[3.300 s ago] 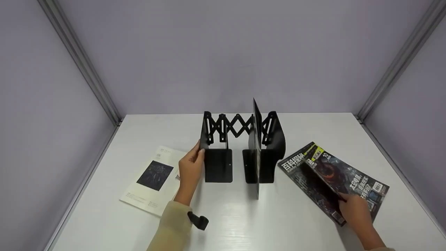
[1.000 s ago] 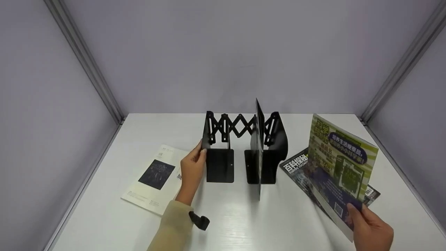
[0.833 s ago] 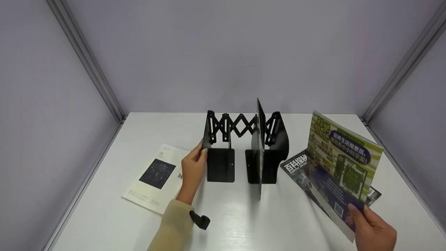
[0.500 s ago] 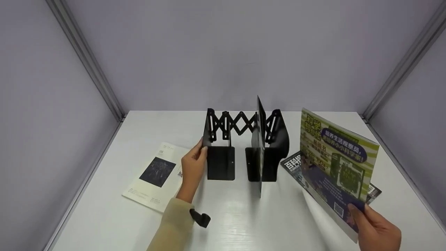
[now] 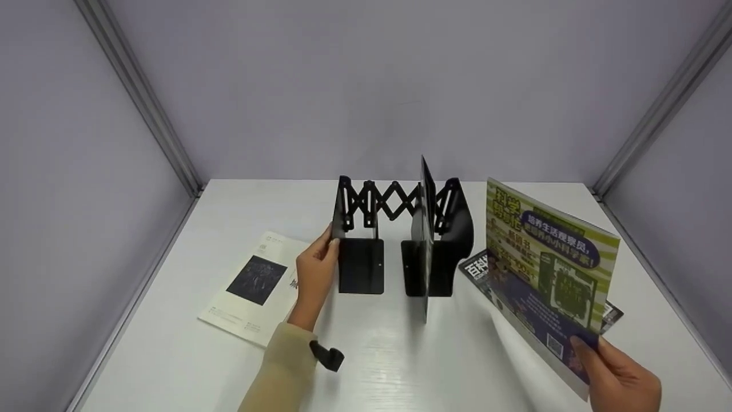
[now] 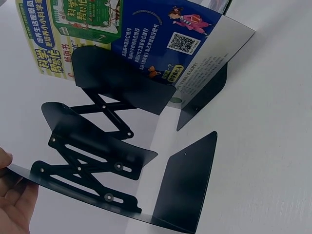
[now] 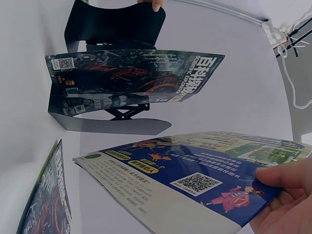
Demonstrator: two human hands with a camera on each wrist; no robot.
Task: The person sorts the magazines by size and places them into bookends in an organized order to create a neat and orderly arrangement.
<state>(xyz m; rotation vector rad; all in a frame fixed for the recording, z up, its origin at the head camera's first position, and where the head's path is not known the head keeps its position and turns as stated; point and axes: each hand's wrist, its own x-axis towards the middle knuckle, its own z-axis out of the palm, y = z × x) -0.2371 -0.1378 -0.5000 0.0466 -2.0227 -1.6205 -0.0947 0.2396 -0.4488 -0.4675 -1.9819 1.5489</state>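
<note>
My left hand [image 5: 314, 272] pinches the left end plate of a black expanding bookend [image 5: 361, 266], thumb on one face and fingers on the other. Between the bookend's right-hand plates a dark magazine [image 5: 426, 257] stands upright; its cover shows in the right wrist view. At the right, my right hand [image 5: 623, 375] grips the lower corner of another magazine [image 5: 549, 274], tilted and raised off the table. That magazine's visible cover is striped green-yellow above and blue below, with a QR code. Behind it, partly hidden, lies a dark magazine [image 5: 476, 269] on the table.
A cream booklet [image 5: 229, 320] with a dark square picture lies left of the bookend, partly behind my left forearm. Pale walls [image 5: 366, 86] enclose the white table [image 5: 372, 366] at the back and both sides.
My right hand has lifted a magazine from the pile at the right, turned its green and blue cover into view and moved it slightly left. My left hand stays on the bookend.
</note>
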